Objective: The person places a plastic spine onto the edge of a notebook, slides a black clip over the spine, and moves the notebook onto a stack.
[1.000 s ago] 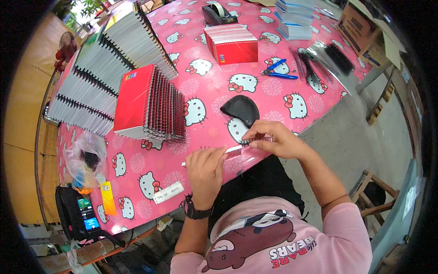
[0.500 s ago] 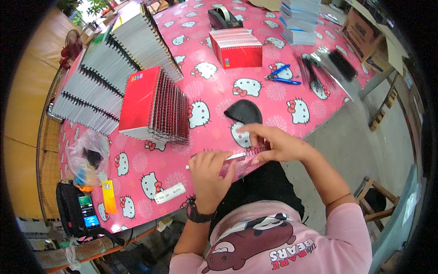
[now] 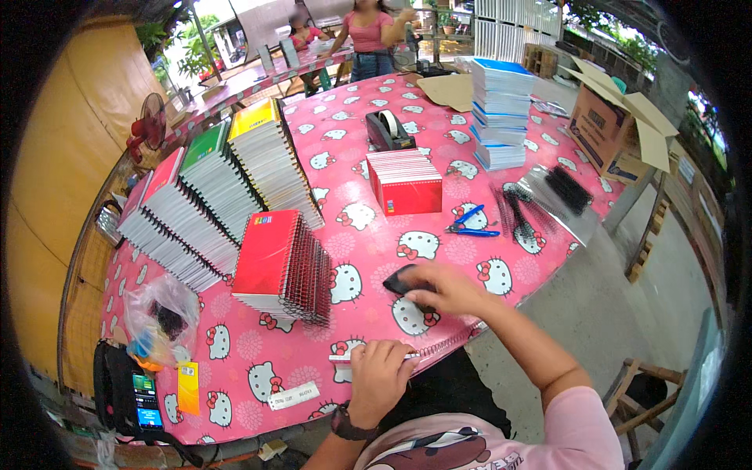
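Currently your left hand (image 3: 381, 374) presses its fingers onto the spiral notebook (image 3: 407, 354) at the surface's (image 3: 352, 149) six o'clock edge, while your right hand (image 3: 446, 288), fingers curled, reaches the black piece (image 3: 401, 280). Bound stacks (image 3: 286, 262) at ten o'clock look done; this one seems unfinished.

Pink cat-print table (image 3: 352, 160) (notebook stacks (image 3: 227, 188), tape dispenser (image 3: 389, 130), pliers (image 3: 468, 225)).

one tape dispenser (image 3: 389, 130), one pair of blue-handled pliers (image 3: 471, 225) and one cardboard box (image 3: 615, 129) sit on the pink table (image 3: 360, 219). two people stand at the top centre of the frame. one phone (image 3: 146, 400) lies lower left.
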